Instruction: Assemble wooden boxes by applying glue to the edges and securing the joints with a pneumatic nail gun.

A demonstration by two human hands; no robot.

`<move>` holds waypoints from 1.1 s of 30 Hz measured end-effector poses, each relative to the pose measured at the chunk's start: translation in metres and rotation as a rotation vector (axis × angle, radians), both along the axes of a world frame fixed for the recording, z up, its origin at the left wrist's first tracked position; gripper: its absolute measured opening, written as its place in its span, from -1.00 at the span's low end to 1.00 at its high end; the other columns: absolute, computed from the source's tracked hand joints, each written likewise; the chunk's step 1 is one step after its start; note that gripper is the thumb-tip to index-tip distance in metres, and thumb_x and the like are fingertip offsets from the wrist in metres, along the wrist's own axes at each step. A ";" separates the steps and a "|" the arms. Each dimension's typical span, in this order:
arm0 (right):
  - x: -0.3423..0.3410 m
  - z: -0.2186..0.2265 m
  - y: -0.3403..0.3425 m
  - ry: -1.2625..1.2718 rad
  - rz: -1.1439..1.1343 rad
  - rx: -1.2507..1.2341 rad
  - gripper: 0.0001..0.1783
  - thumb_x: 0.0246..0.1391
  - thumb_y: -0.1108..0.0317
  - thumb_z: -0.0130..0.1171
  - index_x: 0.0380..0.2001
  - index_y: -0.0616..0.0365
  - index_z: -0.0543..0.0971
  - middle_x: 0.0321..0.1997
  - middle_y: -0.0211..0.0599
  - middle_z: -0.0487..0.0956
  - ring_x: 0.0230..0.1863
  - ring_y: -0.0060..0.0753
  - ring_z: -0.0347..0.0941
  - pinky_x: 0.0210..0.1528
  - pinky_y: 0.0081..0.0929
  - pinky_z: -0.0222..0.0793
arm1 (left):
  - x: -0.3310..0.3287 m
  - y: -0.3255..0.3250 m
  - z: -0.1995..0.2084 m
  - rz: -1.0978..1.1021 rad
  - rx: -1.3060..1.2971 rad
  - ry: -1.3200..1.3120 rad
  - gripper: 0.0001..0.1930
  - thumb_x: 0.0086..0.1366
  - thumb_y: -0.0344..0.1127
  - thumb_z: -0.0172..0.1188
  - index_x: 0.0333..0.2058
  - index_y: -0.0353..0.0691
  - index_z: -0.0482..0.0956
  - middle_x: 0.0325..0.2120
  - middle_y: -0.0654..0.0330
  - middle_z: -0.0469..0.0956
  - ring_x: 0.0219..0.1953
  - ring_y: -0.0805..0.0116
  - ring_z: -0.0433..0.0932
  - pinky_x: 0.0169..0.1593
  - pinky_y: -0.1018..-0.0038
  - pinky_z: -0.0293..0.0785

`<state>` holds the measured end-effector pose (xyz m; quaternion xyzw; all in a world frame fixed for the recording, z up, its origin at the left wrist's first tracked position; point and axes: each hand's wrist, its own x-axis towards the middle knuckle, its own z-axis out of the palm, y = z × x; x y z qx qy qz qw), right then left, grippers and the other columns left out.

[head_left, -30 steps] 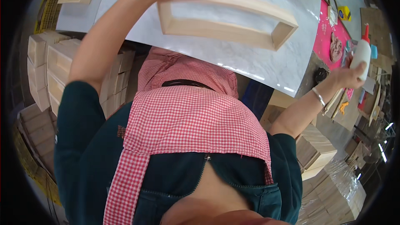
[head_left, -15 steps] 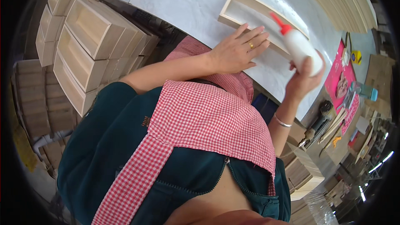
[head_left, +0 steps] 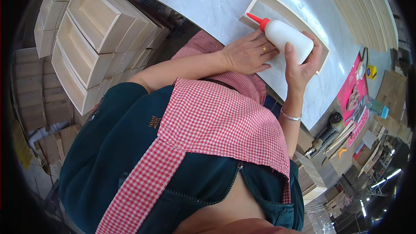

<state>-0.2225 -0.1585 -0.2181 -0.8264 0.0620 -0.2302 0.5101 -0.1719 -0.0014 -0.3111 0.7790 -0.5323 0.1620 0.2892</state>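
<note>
My right hand (head_left: 303, 63) is wrapped round a white squeeze bottle (head_left: 288, 39) with a red cap and pointed nozzle. The bottle lies tilted, its nozzle tip at the left end of a long, narrow wooden frame (head_left: 299, 16) on the table. Whether the tip touches the wood, I cannot tell. My left hand (head_left: 249, 55) rests palm down at the table's near edge, fingers stretched toward the frame's near side and partly behind the bottle. Hand and bottle hide most of that near side.
Open wooden boxes (head_left: 82, 45) are stacked at the left. Thin wooden strips (head_left: 362, 11) lie in a row on the table's (head_left: 195, 4) far right. Beyond its right edge are a pink sheet (head_left: 350, 91), a yellow tape measure (head_left: 371, 72) and a clear bottle (head_left: 376, 106).
The squeeze bottle has swung left and tipped flatter, bringing its nozzle to the frame's left end. My left hand's fingers have drawn closer together. The frame sits slightly further right in view.
</note>
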 end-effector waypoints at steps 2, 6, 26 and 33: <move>0.002 0.000 0.000 0.011 -0.011 0.008 -0.42 0.00 0.38 0.40 0.09 0.20 0.42 0.03 -0.11 0.50 -0.03 -0.27 0.48 0.00 -0.39 0.47 | 0.001 0.000 0.000 -0.008 0.005 0.001 -0.52 0.30 -0.04 0.16 0.07 -0.23 0.52 0.11 0.04 0.48 0.26 0.07 0.33 0.46 0.00 0.02; 0.008 -0.003 -0.001 -0.020 -0.029 -0.034 -0.43 0.01 0.37 0.40 0.08 0.21 0.43 0.00 -0.12 0.51 -0.05 -0.28 0.49 -0.03 -0.41 0.48 | 0.000 -0.001 0.000 0.011 -0.020 -0.005 -0.52 0.28 -0.06 0.18 0.07 -0.24 0.52 0.14 0.02 0.46 0.27 0.06 0.32 0.47 0.01 0.01; 0.056 0.005 -0.009 -0.092 -0.192 -0.123 -0.49 0.02 0.30 0.42 0.00 0.22 0.47 -0.14 -0.14 0.56 -0.21 -0.28 0.53 -0.16 -0.43 0.49 | 0.000 0.000 0.007 -0.001 0.036 0.037 -0.52 0.30 -0.09 0.18 0.10 -0.25 0.50 0.41 -0.02 0.19 0.48 0.07 0.09 0.49 0.08 -0.05; 0.038 0.010 -0.029 -0.041 -0.275 -0.103 -0.51 0.02 0.29 0.42 -0.02 0.22 0.49 -0.15 -0.13 0.56 -0.21 -0.28 0.52 -0.15 -0.43 0.49 | 0.002 -0.002 0.009 -0.021 -0.009 0.007 -0.55 0.23 -0.12 0.22 0.00 -0.32 0.55 0.40 -0.06 0.19 0.48 0.06 0.07 0.49 0.12 -0.06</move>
